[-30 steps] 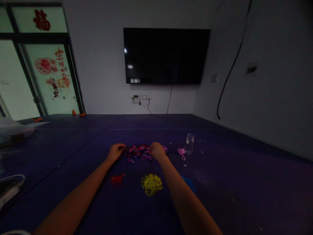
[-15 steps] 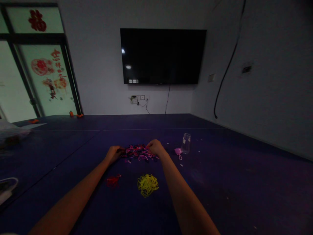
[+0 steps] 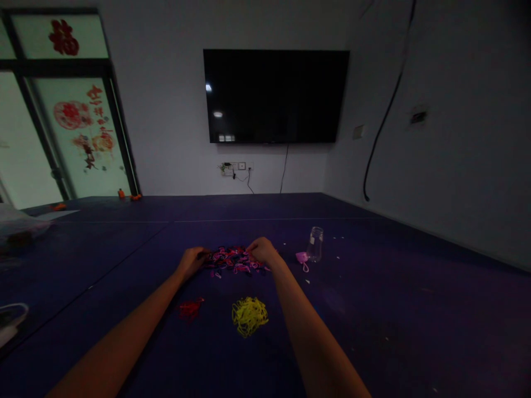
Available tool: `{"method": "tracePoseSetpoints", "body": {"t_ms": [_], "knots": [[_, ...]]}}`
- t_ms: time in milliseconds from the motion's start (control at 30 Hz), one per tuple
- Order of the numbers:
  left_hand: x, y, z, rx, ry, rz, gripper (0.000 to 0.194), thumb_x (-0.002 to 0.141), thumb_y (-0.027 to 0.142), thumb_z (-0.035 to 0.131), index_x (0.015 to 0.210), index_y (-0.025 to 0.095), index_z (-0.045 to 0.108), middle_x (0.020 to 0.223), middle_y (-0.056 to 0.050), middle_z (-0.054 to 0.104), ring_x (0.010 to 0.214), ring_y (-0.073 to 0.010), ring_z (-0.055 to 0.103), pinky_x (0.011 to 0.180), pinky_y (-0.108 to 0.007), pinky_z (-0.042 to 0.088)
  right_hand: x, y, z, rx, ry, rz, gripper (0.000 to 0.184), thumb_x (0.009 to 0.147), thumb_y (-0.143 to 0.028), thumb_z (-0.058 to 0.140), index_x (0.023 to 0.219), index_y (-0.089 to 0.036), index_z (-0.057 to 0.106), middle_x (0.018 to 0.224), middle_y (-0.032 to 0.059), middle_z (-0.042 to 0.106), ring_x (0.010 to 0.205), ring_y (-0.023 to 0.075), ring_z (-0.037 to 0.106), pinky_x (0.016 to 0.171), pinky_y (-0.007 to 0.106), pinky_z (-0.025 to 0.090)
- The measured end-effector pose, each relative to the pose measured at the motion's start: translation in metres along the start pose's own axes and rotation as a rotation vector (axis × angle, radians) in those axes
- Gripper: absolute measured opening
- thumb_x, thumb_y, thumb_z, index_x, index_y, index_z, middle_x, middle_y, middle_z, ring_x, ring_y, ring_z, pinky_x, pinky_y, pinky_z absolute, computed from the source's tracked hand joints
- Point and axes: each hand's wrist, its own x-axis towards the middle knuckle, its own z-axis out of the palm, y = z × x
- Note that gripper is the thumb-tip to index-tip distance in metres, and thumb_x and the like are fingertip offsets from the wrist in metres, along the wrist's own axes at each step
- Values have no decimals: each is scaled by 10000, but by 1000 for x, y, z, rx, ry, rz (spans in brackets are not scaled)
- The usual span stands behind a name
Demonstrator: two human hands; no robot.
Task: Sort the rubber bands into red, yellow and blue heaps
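Observation:
A loose pile of mixed pink, red and dark small rubber bands [image 3: 237, 261] lies on the dark blue surface in the head view. At its left edge, my left hand [image 3: 192, 261] rests with finger and thumb a little apart. My right hand [image 3: 261, 250] reaches into the right side of the pile, its fingertips pinched together; what they hold is too small to make out. Closer to me lie a heap of yellow rubber bands [image 3: 249, 316] and, to its left, a smaller heap of red rubber bands [image 3: 191, 308].
Right of the pile stands a clear bottle [image 3: 315, 244], with a pink cap with a loop [image 3: 302, 258] beside it. White scraps are scattered near them. A plastic bag [image 3: 19, 224] lies at far left. Behind, a television [image 3: 277, 95] hangs on the wall.
My right hand has shifted slightly left over the pile. The left hand stays almost in place at the pile's edge. The camera view has moved very slightly.

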Motion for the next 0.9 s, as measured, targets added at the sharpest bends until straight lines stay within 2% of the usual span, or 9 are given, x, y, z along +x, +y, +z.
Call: {"method": "tracePoseSetpoints", "body": {"t_ms": [200,300,367,533,600,667,733,900], "knots": [[-4,-2,-4,-143,151,-92,314,739,375,547,914,168,706,906,-78,735,832,-230,663,757,-324,507,-5,-4,-1,-18,16,-25,390,615,8,537,936,-118,719,847,109,714,704,153,663,495,142,405],[-4,2,-16,-239,123,-145,315,692,352,577,892,143,700,879,-96,733,800,-220,662,735,-323,507,-6,-6,-3,-60,-1,-67,365,655,-1,520,938,-116,720,860,112,713,735,154,669,507,141,407],[-4,9,-31,-297,16,-167,291,644,305,594,854,134,700,832,-91,732,756,-199,657,696,-296,500,-7,-9,-3,-84,-16,-91,350,683,-8,510,947,-109,716,867,121,711,755,158,671,500,140,399],[-12,42,-75,-224,-528,-203,195,522,224,660,702,174,719,618,-12,697,595,-153,609,581,-236,459,-7,-14,-4,-93,-39,-108,337,702,-19,509,957,-106,712,853,122,710,735,160,675,489,142,400],[-18,57,-84,-159,-678,-221,183,492,186,660,663,198,724,582,4,690,564,-150,597,551,-229,447,-7,-16,-4,-105,-36,-125,325,704,-28,514,949,-102,713,846,124,709,735,160,675,497,141,406],[-22,70,-86,-87,-764,-230,177,477,152,643,622,213,724,560,13,686,538,-147,586,521,-223,434,-6,-16,-5,-117,-36,-141,309,698,-36,528,936,-94,716,831,128,708,733,161,674,514,141,420],[-25,80,-83,-23,-800,-223,181,464,131,635,596,218,725,511,23,663,495,-137,561,482,-212,411,-6,-17,-6,-113,-38,-145,299,689,-41,540,925,-90,718,818,128,706,719,162,672,524,144,432],[-29,88,-74,21,-868,-235,191,439,107,642,561,228,726,485,20,659,476,-142,561,453,-210,411,-8,-21,-9,-101,-20,-113,302,680,-30,537,915,-93,716,768,116,702,639,148,657,500,146,429]]}}
